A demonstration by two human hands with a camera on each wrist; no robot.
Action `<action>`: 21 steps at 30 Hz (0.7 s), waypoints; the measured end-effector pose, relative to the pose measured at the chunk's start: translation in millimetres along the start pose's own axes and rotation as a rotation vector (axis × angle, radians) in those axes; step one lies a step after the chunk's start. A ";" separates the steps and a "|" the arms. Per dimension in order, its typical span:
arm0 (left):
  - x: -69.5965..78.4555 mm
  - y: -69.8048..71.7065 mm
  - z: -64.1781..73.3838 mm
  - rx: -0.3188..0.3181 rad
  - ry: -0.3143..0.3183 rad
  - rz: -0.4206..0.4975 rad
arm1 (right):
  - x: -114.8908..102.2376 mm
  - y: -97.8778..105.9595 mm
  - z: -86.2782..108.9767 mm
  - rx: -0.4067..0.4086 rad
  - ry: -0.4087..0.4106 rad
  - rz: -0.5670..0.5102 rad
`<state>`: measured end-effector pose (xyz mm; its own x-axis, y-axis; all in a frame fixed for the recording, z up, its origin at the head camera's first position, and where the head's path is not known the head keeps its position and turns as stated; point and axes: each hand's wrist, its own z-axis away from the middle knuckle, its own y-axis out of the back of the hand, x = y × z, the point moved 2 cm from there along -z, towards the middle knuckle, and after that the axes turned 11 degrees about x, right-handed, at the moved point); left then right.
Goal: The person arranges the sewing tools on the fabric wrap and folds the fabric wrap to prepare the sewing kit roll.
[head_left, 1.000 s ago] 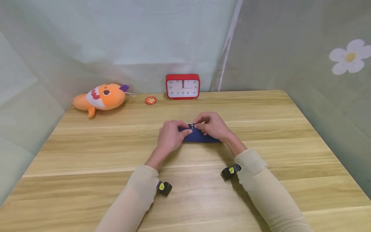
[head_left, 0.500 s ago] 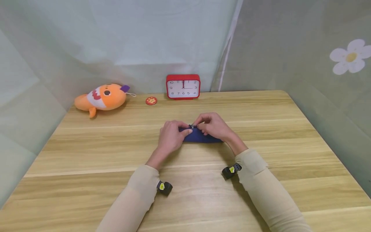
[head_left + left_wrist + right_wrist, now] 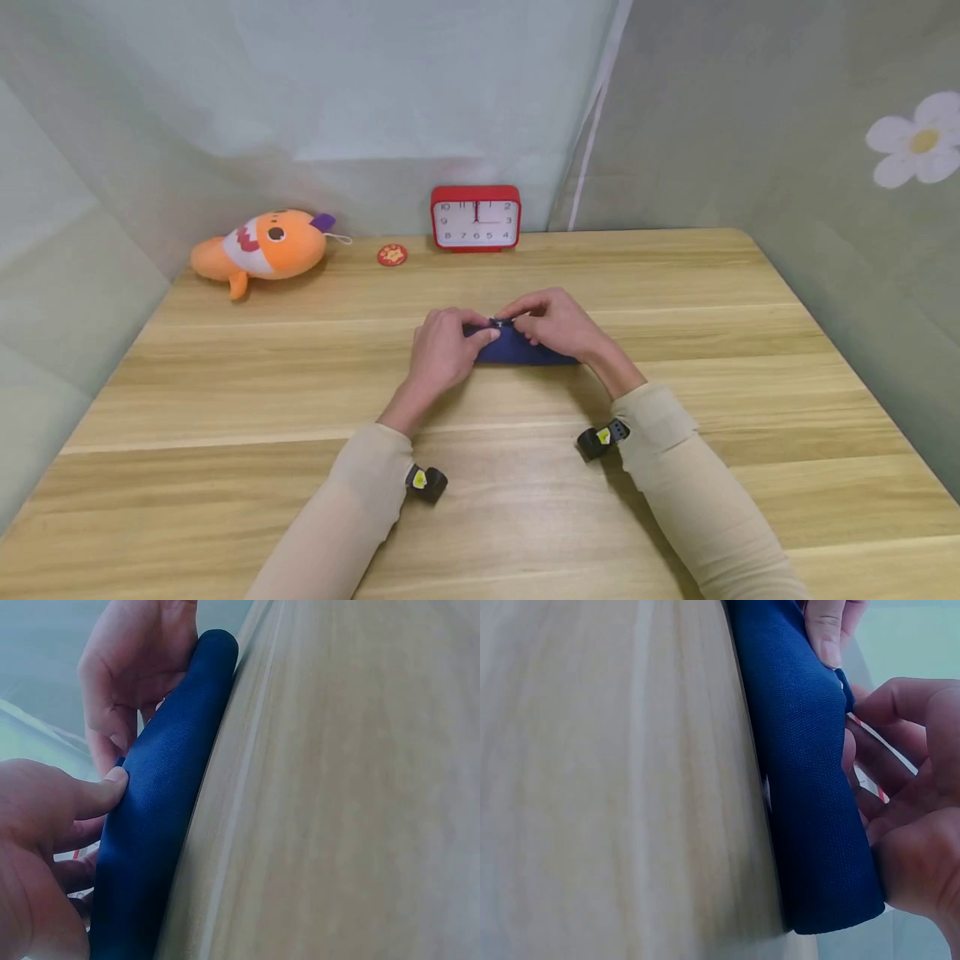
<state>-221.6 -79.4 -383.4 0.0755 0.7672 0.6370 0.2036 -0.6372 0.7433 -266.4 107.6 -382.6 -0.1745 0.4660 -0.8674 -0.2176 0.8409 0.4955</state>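
Observation:
A long navy-blue fabric zip pouch (image 3: 521,350) lies on the wooden table, in front of the person. At its top edge the left hand (image 3: 442,348) pinches the cloth between thumb and fingers; the thumb presses the near side in the left wrist view. Just to the right, the right hand (image 3: 561,327) pinches at the same edge with index finger and thumb, beside a small shiny zip slider (image 3: 500,323). In the right wrist view a small dark tab (image 3: 846,690) stands up between the two hands' fingertips. The fingers behind the pouch are partly hidden.
A red alarm clock (image 3: 476,220) stands at the table's back edge. Left of it lie a round red badge (image 3: 392,255) and an orange plush shark (image 3: 262,244). Fabric curtains hang behind and beside the wooden table (image 3: 225,400).
The right thumb and fingers have shifted slightly to the right along the pouch's top edge. The left hand keeps its grip. The head view has tilted a little.

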 end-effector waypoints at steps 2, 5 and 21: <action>0.5 0.5 -0.4 -0.004 0.000 0.003 | -1.3 0.8 0.5 0.002 0.017 0.004; 1.1 0.9 -1.2 -0.012 0.001 0.009 | -4.0 1.8 1.6 0.013 0.046 0.032; 5.2 1.8 -3.5 -0.047 0.007 0.013 | -12.7 5.8 7.2 0.033 0.101 0.138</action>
<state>-224.2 -76.8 -378.0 0.0705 0.7587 0.6477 0.1567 -0.6496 0.7439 -258.5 108.6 -369.0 -0.2965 0.5488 -0.7816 -0.1538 0.7803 0.6063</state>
